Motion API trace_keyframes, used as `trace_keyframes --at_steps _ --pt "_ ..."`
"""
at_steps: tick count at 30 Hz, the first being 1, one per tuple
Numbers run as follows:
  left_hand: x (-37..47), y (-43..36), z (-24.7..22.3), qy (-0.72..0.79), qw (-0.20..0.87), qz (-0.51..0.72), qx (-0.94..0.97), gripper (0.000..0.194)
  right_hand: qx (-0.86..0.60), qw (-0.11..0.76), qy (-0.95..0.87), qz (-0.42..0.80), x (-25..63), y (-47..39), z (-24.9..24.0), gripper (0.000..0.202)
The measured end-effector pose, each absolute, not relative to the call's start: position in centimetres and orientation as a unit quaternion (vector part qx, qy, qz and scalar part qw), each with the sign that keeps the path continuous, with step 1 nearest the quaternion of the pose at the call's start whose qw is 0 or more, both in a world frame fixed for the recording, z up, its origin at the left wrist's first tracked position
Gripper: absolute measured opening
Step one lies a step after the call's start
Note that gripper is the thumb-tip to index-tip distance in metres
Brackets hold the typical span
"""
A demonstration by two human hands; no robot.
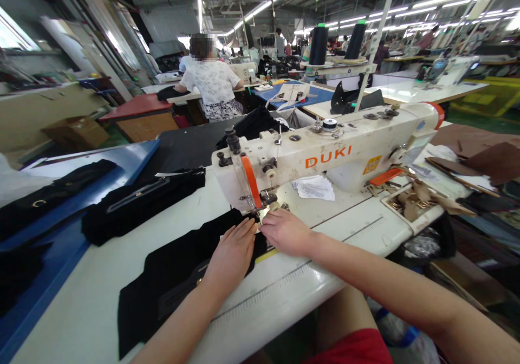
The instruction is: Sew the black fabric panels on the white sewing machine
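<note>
A black fabric panel lies on the white bed of a sewing machine, its right end under the presser foot. My left hand rests flat on it, fingers stretched toward the needle area, just left of the foot. At the foot's right side my right hand has its fingers curled and pressed together near the panel's edge. Its thumb and whatever it pinches are hidden. A strip with a small gold-coloured metal piece shows on the panel beside my left wrist.
More black pieces lie to the left, partly near a blue table. White labels sit under the machine arm. A tray of small tan parts is at the right. Ahead, a person sits facing away.
</note>
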State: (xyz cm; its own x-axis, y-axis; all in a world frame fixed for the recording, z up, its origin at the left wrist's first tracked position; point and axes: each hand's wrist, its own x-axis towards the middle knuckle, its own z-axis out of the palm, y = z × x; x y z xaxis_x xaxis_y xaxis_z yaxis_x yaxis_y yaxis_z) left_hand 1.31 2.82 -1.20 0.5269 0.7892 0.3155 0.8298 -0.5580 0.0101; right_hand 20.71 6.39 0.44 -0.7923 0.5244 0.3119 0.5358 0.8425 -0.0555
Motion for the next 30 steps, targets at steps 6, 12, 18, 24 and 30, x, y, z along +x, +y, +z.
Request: trace_keyframes --at_steps 6,12,18,24,30 --pt "1.6 3.1 -0.9 -0.471 0.05 -0.152 -0.868 0.038 -0.3 0.17 -0.938 -0.027 20.7 6.4 0.1 0.018" --pt "1.5 4.1 -0.9 -0.465 0.043 -0.174 -0.867 0.038 -0.32 0.162 -0.933 -0.027 20.4 6.8 0.2 0.022" --pt "1.4 4.5 -1.1 -0.46 0.042 -0.174 -0.869 0.038 -0.321 0.156 -0.933 -0.034 20.3 6.9 0.1 0.022" --pt "1.2 4.6 -1.2 -0.456 0.049 -0.173 -0.872 0.038 -0.328 0.162 -0.93 -0.02 20.3 6.9 0.0 0.019" --pt "1.1 4.2 -0.5 -0.445 0.072 -0.16 -0.878 0.037 -0.328 0.16 -0.93 -0.029 20.2 6.8 -0.1 0.022"
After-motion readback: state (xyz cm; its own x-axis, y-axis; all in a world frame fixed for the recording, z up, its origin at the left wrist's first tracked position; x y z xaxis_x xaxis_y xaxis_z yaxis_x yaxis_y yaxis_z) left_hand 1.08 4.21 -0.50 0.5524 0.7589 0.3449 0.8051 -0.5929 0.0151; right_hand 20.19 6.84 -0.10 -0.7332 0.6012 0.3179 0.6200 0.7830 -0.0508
